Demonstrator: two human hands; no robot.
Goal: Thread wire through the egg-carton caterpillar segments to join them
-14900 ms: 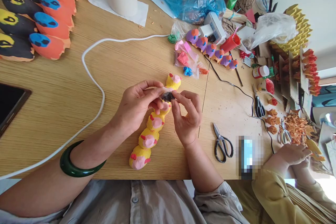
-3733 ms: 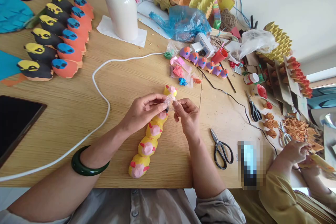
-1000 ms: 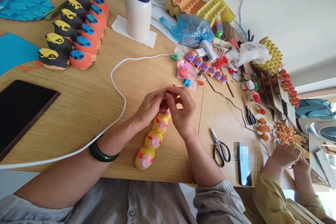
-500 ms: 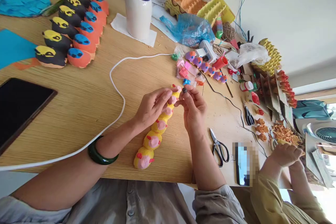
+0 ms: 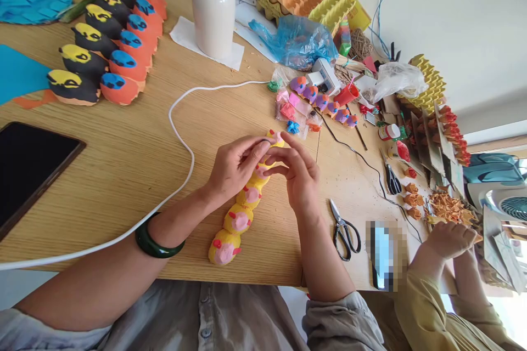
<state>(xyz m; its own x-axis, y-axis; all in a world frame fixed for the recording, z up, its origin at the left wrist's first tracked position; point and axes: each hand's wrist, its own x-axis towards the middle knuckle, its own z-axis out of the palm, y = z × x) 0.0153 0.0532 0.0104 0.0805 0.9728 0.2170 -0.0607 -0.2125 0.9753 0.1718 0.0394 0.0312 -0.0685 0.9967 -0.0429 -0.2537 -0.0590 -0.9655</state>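
Note:
My left hand (image 5: 233, 167) is closed in a pinch, thumb against forefinger, above the upper part of a yellow row of bumps (image 5: 241, 199) with pink and red pieces. A tiny dark speck shows at its fingertips, too small to name. Facing it, my right hand (image 5: 300, 178) has its fingers apart and partly bent, the fingertips close to the left thumb; its own thumb is hidden. No dark lump shows in the right hand. The row lies slanting on the table (image 5: 164, 164), its top bumps partly covered by both hands.
A white cable (image 5: 192, 159) curves left of the hands. Scissors (image 5: 345, 230) and a phone (image 5: 382, 258) lie at the right, near another person's hands (image 5: 448, 240). Behind are a white bottle (image 5: 214, 11), small bags (image 5: 292, 107), and a purple-orange row (image 5: 321, 101).
The dark lump between my right fingertips is now out of sight. The right fingers have spread and moved left, closer to my left hand. The view has shifted slightly.

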